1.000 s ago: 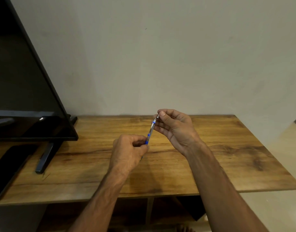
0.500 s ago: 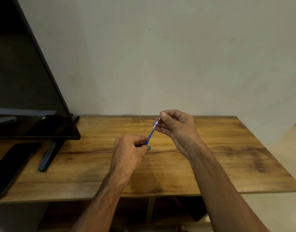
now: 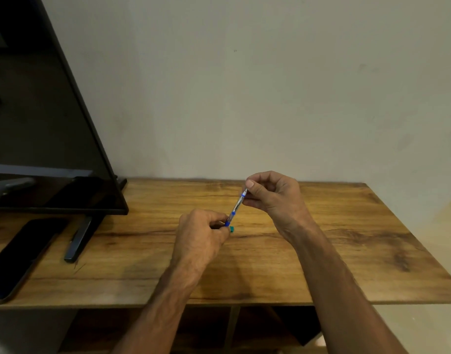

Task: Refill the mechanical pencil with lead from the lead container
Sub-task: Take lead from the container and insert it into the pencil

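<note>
The mechanical pencil (image 3: 236, 207) is a clear barrel with blue bands, tilted up to the right above the wooden table (image 3: 321, 251). My left hand (image 3: 201, 233) grips its lower end. Thumb and fingers of my right hand (image 3: 273, 195) pinch its upper end. A small teal piece (image 3: 231, 228) peeks out by my left fingers; I cannot tell whether it is the lead container or a cap. No lead is visible.
A dark TV screen (image 3: 40, 123) stands at the left on a black foot (image 3: 77, 241). A black phone (image 3: 20, 254) lies flat at the front left. The wall is right behind the table. Open shelves sit below the front edge.
Both hands with the pencil stay in about the same spot. The teal piece by my left fingers shows now, hidden a second ago. The camera has shifted slightly.
</note>
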